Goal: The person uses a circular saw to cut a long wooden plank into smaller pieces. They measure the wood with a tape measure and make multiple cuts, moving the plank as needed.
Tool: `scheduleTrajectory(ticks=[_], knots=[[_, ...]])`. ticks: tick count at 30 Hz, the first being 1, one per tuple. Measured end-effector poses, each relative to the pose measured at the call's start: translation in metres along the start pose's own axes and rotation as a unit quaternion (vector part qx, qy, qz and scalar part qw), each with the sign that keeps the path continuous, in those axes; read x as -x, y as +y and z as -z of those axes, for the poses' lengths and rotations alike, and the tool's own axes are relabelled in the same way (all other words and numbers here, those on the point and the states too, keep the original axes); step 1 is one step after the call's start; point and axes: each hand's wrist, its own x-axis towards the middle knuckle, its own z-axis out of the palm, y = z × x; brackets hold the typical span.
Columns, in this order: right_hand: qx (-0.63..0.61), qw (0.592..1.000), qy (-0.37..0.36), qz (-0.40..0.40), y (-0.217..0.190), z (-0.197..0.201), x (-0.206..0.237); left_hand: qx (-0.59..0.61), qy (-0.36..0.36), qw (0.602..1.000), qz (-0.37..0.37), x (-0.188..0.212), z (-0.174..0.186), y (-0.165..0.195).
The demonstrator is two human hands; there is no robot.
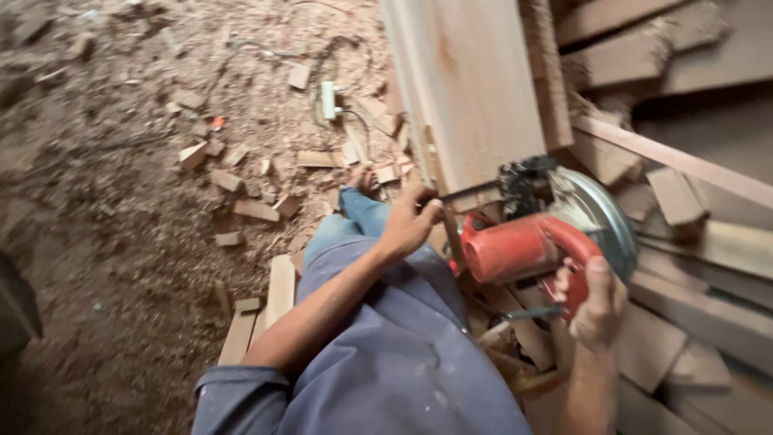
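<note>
A long wooden board (pixel 471 89) runs away from me, up the middle of the view. My left hand (pixel 411 219) grips its near left edge. My right hand (pixel 594 302) is closed around the rear handle of a red circular saw (pixel 523 242). The saw's round metal blade guard (pixel 592 216) sits at the board's near end, on its right side. The blade itself is hidden by the guard and the board. My blue shirt and jeans fill the lower middle.
Sawdust covers the floor (pixel 121 242) on the left, strewn with several wood offcuts (pixel 254 209). A white power strip (pixel 328 98) with a cable lies beyond them. Stacked planks and scrap timber (pixel 684 193) crowd the right side. Short boards (pixel 274 302) lie beside my leg.
</note>
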Motion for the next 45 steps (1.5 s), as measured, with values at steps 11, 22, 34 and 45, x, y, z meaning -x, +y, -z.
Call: scheduleTrajectory(ticks=[11, 22, 34, 45], knots=[[0.032, 0.999, -0.007, 0.023, -0.034, -0.066, -0.019, -0.398, -0.342, 0.842, 0.123, -0.03, 0.076, -0.008], [0.04, 0.999, -0.022, 0.017, -0.024, -0.072, 0.027, -0.478, -0.356, 0.803, -0.003, 0.109, 0.031, -0.033], [0.058, 0.995, -0.035, 0.067, -0.031, -0.046, 0.111, -0.589, 0.129, 0.773, -0.197, 0.157, 0.118, 0.018], [0.101, 0.991, -0.004, 0.085, -0.063, -0.054, 0.104, -0.342, 0.668, 0.66, 0.011, 0.248, 0.326, 0.015]])
